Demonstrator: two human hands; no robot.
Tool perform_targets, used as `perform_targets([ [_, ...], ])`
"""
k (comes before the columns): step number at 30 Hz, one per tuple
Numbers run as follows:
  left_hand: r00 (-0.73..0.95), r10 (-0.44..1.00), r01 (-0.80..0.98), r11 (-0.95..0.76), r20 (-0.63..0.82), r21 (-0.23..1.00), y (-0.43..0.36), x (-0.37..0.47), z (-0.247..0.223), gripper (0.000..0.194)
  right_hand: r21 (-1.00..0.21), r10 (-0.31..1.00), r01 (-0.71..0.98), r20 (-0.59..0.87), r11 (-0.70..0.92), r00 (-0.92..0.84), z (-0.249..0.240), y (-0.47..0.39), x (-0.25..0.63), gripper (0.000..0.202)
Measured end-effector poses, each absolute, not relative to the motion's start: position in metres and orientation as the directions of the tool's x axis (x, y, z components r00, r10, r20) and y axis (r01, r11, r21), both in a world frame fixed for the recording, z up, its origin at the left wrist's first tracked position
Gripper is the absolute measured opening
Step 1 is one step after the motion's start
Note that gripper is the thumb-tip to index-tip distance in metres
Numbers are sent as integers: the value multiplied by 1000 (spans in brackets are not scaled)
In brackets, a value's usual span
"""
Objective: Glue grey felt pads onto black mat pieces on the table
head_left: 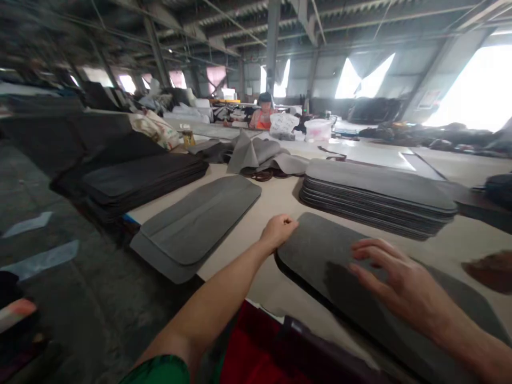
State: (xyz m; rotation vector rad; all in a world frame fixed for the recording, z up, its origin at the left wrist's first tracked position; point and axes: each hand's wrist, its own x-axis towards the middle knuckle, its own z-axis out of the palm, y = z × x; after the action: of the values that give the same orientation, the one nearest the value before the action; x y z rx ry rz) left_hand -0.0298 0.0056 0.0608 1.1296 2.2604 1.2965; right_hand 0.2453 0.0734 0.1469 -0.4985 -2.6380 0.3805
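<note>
A stack of dark grey, round-cornered panels (320, 248) lies on the table in front of me. At its far left corner, my left hand (280, 230) is closed, with curled fingers against the edge of the top grey panel; the fingertips are partly hidden. My right hand (394, 277) is held just above the panel surface, fingers apart and slightly bent, holding nothing. Its shadow falls on the panel. To the left, a few loose grey panels (212, 213) overlap unevenly, reaching over the table's edge. Farther right is a taller, neat stack of similar panels (376, 184).
A pile of dark sheets (140, 178) lies at the left end. Crumpled grey material (260, 152) is heaped at the back of the pale table (280, 194). Across the tables a person in an orange apron (264, 118) is near white bags (284, 124). Scraps (44, 260) lie on the floor.
</note>
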Motion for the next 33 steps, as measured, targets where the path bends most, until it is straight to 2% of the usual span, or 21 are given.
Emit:
perform_targets([
  [3,-646,756,454,271,104,849,5,-30,63,28,-285,227,136,317,949,-921,135,43,206,16],
  [7,-642,761,430,259,91,865,5,-30,66,26,-229,153,97,241,969,-959,116,28,177,13],
  [17,-636,770,402,265,59,877,11,-33,60,27,-333,205,132,196,934,-959,96,28,157,9],
  [26,-630,774,336,203,59,920,9,-31,62,25,-616,259,92,187,782,-948,92,40,159,21],
  [33,-598,801,181,98,30,979,2,-25,68,29,-704,353,124,190,699,-916,98,43,163,27],
])
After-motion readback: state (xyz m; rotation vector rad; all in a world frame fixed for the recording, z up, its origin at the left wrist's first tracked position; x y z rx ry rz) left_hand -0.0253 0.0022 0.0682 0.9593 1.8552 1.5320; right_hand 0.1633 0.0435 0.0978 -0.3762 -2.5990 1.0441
